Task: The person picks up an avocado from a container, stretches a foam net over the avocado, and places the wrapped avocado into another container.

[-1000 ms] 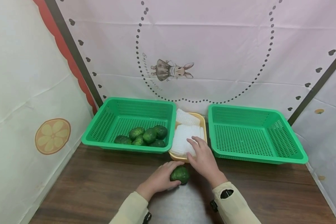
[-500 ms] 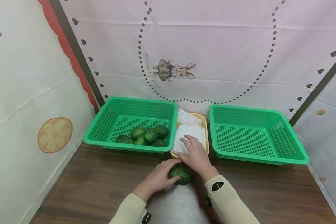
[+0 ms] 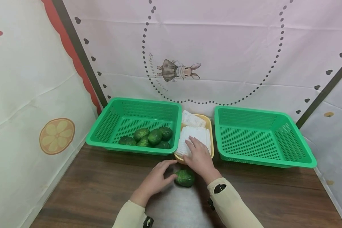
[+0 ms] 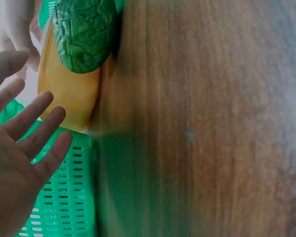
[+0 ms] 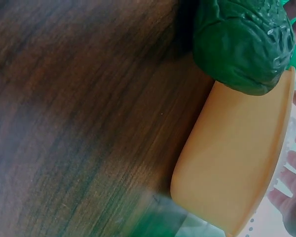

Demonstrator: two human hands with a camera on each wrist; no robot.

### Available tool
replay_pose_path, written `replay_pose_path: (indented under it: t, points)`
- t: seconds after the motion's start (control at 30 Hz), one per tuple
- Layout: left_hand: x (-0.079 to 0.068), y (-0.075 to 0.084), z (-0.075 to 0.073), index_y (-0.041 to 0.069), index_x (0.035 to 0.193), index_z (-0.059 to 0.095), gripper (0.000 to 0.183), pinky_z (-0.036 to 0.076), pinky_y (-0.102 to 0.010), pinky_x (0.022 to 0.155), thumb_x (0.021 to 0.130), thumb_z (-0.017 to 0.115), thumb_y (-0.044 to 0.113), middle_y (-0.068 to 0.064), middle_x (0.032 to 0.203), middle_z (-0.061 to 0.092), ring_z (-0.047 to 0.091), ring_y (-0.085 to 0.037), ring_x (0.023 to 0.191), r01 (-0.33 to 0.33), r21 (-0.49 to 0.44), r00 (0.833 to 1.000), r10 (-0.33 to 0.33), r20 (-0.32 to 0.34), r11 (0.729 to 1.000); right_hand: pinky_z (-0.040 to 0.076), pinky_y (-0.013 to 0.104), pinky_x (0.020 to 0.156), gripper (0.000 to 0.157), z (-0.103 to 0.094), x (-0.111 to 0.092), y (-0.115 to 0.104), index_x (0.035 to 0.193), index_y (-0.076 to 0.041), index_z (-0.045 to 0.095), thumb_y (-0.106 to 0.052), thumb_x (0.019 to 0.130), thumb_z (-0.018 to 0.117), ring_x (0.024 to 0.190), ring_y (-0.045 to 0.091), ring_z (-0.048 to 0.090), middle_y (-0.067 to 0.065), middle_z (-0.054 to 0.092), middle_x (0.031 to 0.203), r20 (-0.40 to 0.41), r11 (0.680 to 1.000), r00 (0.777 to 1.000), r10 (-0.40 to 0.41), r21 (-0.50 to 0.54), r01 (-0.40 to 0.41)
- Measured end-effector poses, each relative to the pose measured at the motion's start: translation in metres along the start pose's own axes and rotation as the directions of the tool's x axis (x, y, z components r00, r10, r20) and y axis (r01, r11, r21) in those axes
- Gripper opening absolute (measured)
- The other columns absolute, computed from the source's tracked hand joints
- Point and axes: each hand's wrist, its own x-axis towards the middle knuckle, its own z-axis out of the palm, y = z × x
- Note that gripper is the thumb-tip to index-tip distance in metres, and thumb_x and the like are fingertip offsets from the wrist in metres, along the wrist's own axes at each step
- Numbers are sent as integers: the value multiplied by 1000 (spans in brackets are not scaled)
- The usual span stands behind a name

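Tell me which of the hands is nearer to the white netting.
Right. The right hand is partly over the white netting; the left hand is farther off, outside the yellow tub.

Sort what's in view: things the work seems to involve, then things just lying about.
Likely in the work:
left hand
avocado-like fruit beside it
right hand
white mesh netting beneath its fingers
yellow container holding the netting
left green basket
similar fruit inside that

Likely just around:
rabbit-print backdrop
right green basket, role unclear
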Motion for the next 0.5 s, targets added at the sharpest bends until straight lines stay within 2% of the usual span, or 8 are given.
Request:
replay_pose_path:
  t: [0.13,0.3,0.5]
  points:
    - [-2,0,-2,18,132,48,46,37,-44,98,89,63,29,-1,132,48,42,-21,123,46,-51,999,-48,-26,998,30,44,103,58,1,0,0,132,-8,51,-29,81,68,128,28,37,10,41,140,22,1000,999,23,-1,-23]
    - [-8,1,-2,19,130,50,43,36,-48,99,89,63,25,-4,133,47,41,-24,125,116,-149,988,-129,-82,982,30,44,103,59,2,1,1,132,-8,51,-28,80,69,128,27,38,9,42,140,16,1000,999,29,4,-29]
    - [-12,2,3,17,127,52,39,40,-46,95,89,63,20,-5,129,50,45,-25,121,110,-195,981,-138,-134,974,30,43,103,49,2,1,1,128,-12,55,-26,83,66,126,27,40,7,45,138,-11,1000,1000,15,-7,-15]
